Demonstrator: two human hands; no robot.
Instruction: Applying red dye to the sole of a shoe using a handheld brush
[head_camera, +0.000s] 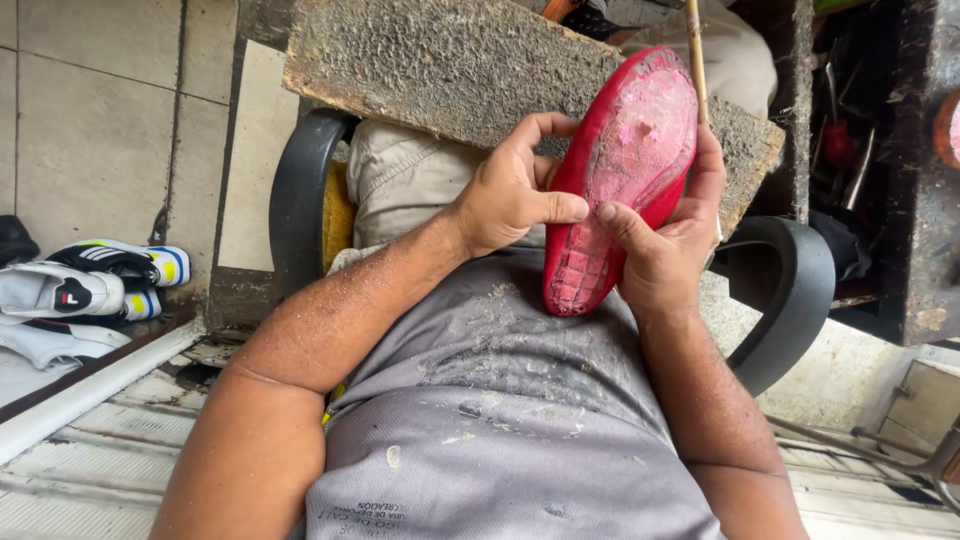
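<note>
The work in hand looks like the inspection or dressing of a shoe sole; the red shoe (622, 180) sits right of centre in the upper half of the frame, turned sole-up toward the camera, its toe pointing to the upper right and its heel low toward the grey shirt (500, 400); the sole is roughened and pale pink where its surface has been scuffed away, while the heel keeps a grid tread. The left hand (515, 190) clasps the shoe's left edge, fingers curled over the rim and thumb pressed flat near the middle of the sole; the right hand (665, 245) cradles the shoe from beneath and from the right, thumb meeting the left thumb on the sole, and it seems also to pinch a thin wooden stick (696, 60) that rises to the top edge (how firmly, I cannot tell). Both forearms run up from the bottom of the frame, elbows bent, dusted with pale flecks. By my judgement the next move calls for a steady two-handed hold with the sole kept facing up. A rough board (440, 60) lies across the lap behind the shoe; white sneakers (90, 285) lie at the left edge.
</note>
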